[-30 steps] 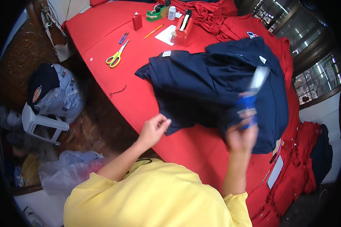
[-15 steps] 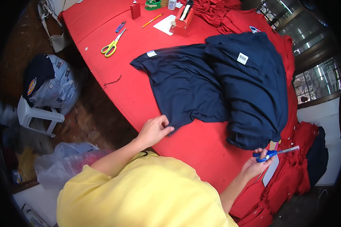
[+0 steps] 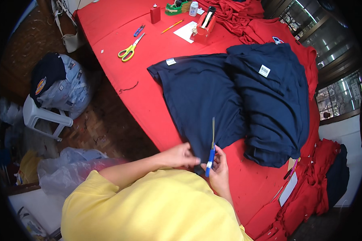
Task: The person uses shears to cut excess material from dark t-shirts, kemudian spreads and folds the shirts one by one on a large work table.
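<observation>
A navy shirt [image 3: 201, 88] lies spread on the red-covered table, with a small white label near its upper left corner. My left hand [image 3: 180, 156] is at the shirt's near end, thumb and fingers closed on the cloth, which is drawn toward me. Close beside it, my right hand [image 3: 219, 170] grips blue-handled scissors [image 3: 210, 161]. Their narrow blades point away from me over the shirt and look closed. Against the shirt's right side rests a thick folded heap of navy garments [image 3: 275, 108] with a white barcode sticker on top.
Yellow-handled scissors [image 3: 128, 51], a small blue cutter [image 3: 139, 30], a pencil [image 3: 173, 26] and a red tape dispenser [image 3: 204, 27] lie farther back. Red garments [image 3: 309, 184] pile up at right. Beyond the table's left edge stands a white stool [image 3: 44, 116] bearing a stuffed bag.
My right hand has swung left from beyond the navy heap to beside my left hand, bringing the blue scissors. The shirt's near end is pulled closer to me. The whole view has shifted slightly.
</observation>
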A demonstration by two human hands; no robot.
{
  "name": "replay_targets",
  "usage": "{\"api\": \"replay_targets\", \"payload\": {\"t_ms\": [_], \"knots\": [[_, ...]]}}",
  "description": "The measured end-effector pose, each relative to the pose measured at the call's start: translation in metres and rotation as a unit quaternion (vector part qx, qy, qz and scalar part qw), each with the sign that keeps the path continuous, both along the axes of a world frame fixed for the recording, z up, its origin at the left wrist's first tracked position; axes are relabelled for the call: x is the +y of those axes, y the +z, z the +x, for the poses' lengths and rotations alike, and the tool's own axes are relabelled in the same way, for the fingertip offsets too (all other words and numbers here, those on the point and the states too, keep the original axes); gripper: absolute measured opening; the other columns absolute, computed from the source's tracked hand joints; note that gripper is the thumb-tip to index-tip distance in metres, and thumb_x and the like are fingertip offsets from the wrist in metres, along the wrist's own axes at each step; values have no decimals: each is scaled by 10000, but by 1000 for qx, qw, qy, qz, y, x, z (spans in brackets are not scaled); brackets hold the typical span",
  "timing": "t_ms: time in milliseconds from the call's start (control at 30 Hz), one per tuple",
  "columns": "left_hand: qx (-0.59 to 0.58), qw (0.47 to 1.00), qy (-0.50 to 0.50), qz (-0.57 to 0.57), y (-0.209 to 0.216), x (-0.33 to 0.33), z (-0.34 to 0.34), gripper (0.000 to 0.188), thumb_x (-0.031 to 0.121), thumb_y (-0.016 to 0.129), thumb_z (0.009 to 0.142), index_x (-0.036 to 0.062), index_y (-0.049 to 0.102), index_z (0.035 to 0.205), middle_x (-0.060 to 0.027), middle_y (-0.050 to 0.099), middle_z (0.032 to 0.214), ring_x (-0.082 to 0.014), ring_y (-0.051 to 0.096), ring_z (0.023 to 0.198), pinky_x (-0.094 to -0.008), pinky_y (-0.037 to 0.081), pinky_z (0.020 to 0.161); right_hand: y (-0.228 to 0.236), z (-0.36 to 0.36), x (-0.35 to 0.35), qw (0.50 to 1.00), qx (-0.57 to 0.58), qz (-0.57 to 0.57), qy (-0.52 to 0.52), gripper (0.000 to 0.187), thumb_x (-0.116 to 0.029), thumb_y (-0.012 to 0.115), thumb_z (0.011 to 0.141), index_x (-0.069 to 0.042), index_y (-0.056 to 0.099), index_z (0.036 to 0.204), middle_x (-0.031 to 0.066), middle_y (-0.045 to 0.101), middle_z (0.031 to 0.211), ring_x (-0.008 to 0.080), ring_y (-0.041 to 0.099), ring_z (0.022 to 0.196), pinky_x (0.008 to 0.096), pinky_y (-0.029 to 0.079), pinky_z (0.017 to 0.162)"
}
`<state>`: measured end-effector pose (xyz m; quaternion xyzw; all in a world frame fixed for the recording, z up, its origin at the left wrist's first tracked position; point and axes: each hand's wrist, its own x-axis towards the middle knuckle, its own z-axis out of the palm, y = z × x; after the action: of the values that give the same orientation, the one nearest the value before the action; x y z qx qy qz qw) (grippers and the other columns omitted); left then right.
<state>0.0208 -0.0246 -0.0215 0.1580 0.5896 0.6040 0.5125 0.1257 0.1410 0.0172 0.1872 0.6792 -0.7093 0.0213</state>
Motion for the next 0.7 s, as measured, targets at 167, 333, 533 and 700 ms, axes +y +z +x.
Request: {"api": "replay_targets", "payload": {"t_ms": [167,333,533,700], "knots": [[-110,885,410,192,-39,0,-93,397,188,496,958,-33,432,1281,-144,567,1223,-251,567,1112,-419,464,965,9,18,32,977,-102,133,133,565,73,537,816,-66,412,1349,131,603,965,228,655,859,321,510,758],[-13,807,532,257,-57,-67,-198,345,121,393,977,-28,437,1286,-165,558,1241,-286,547,1155,-426,441,992,-5,32,46,948,-136,222,180,568,23,601,775,-60,455,1318,188,608,961,314,634,965,373,483,822],[506,747,341,-264,-56,-101,-187,474,275,413,987,57,365,1405,-176,418,1414,-308,361,1336,-480,296,1078,-4,28,44,936,-126,265,194,580,-8,610,769,-64,455,1326,219,610,1088,344,612,995,395,478,854],[509,550,404,-524,-66,-130,-180,559,434,435,955,79,427,1386,-170,308,1487,-329,141,1427,-612,64,1106,-3,25,42,937,-161,238,200,589,-19,609,770,-65,450,1335,214,601,1127,332,606,1004,387,479,866]]}}
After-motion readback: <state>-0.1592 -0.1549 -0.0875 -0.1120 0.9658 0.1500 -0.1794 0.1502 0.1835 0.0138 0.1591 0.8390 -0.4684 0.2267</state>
